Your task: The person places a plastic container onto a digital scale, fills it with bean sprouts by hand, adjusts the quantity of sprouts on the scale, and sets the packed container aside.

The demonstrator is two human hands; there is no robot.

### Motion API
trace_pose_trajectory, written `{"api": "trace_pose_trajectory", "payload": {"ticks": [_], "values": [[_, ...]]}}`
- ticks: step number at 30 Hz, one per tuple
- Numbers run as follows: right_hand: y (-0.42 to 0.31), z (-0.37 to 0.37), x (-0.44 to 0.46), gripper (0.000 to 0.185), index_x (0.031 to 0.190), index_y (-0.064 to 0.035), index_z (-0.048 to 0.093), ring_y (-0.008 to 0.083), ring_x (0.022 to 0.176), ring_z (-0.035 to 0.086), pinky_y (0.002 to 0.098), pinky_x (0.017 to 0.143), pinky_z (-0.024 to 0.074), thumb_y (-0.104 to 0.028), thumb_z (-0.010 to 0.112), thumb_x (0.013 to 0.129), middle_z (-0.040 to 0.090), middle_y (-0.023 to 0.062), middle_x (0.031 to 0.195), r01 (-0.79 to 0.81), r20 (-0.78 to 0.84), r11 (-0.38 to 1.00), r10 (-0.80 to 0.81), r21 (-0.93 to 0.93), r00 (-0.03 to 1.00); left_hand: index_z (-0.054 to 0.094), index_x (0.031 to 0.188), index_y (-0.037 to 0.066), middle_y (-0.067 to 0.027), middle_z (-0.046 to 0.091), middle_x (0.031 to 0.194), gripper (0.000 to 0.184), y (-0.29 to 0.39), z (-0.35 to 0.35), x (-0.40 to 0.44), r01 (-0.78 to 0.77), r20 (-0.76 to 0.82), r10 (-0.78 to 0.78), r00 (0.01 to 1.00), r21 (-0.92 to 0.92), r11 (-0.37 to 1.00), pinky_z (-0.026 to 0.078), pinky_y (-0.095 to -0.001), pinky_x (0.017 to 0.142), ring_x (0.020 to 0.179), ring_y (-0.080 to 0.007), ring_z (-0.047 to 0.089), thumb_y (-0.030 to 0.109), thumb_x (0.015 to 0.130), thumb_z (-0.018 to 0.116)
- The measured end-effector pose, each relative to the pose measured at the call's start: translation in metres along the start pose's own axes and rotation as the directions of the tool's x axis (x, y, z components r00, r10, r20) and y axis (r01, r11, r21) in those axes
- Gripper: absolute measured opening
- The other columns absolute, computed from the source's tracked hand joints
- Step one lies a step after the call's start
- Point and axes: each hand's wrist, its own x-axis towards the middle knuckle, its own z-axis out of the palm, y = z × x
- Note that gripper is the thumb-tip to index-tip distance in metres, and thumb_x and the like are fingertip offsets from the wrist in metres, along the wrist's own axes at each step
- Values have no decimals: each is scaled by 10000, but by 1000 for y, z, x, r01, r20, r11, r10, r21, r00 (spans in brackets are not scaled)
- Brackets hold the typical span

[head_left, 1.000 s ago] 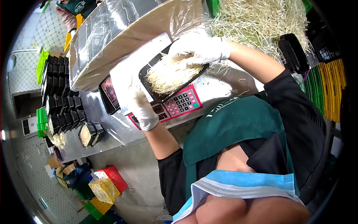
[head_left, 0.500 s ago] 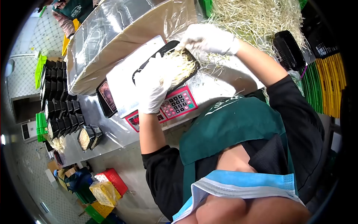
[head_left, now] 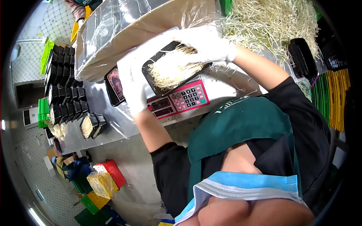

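A black plastic tray heaped with bean sprouts sits on a white-topped scale with a red keypad panel. My left hand, in a white glove, is beside the tray's left edge. Glare blends its fingers into the white scale top, and whether they touch the tray is unclear. My right hand, also gloved, lies over the tray's far right part. Its thumb and fingers are spread apart, with sprouts visible between them.
Loose sprouts are piled at the back right, near stacked black trays. To the left stand a labelled black tray, filled packs and several tray stacks. A plastic-covered barrier runs behind the scale; a person's sleeve shows beyond.
My left hand has come off the sprouts and moved to the tray's left side. My right hand now reaches over the tray, where a larger heap of sprouts shows. The view has shifted slightly.
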Motion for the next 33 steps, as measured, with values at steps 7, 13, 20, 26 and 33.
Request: {"api": "trace_pose_trajectory", "payload": {"ticks": [7, 13, 20, 26, 33], "values": [[-10, 31, -5, 544, 1325, -62, 462, 334, 1018, 576, 420, 935, 432, -271, 599, 842, 580, 167, 1174, -159, 320, 981, 115, 115, 940, 489, 1298, -7, -206, 538, 1264, 545, 27, 57, -39, -622, 324, 556, 766, 591, 513, 373, -433, 993, 1168, -360, 505, 251, 840, 632], [-14, -59, -46, 626, 1326, -35, 456, 232, 1096, 568, 366, 932, 452, -262, 699, 795, 571, 142, 1226, -137, -39, 890, 170, 436, 985, 572, 1170, 21, -178, 577, 1153, 412, 45, 35, -32, -646, 320, 566, 760, 468, 603, 410, -443, 830, 990, -337, 539, 145, 785, 650], [59, -133, -314, 932, 1428, -111, 336, 354, 1276, 409, 471, 1050, 332, -536, 717, 691, 375, 197, 1422, -802, -301, 412, 772, -433, 559, 570, 1152, -50, -197, 609, 1117, 378, 89, 88, -79, -538, 131, 542, 830, -68, 840, 423, -397, 949, 1023, -332, 589, 57, 791, 594], [76, -75, -303, 946, 1390, -13, 331, 367, 1272, 406, 485, 1011, 360, -564, 683, 706, 405, 228, 1379, -790, -372, 416, 717, -451, 590, 260, 1435, 18, -249, 285, 1437, 898, 40, 207, -141, -406, 512, 198, 836, 335, 850, 114, -518, 1115, 1348, -419, 227, 356, 738, 713], [98, -51, -233, 690, 1319, -17, 457, 348, 1258, 430, 431, 1053, 329, -421, 657, 796, 468, 203, 1349, -504, -163, 863, 503, 38, 849, 216, 1446, -11, -256, 221, 1476, 852, 28, 274, -110, -484, 228, 440, 868, 195, 853, 86, -556, 1101, 1371, -410, 173, 359, 816, 655]]}}
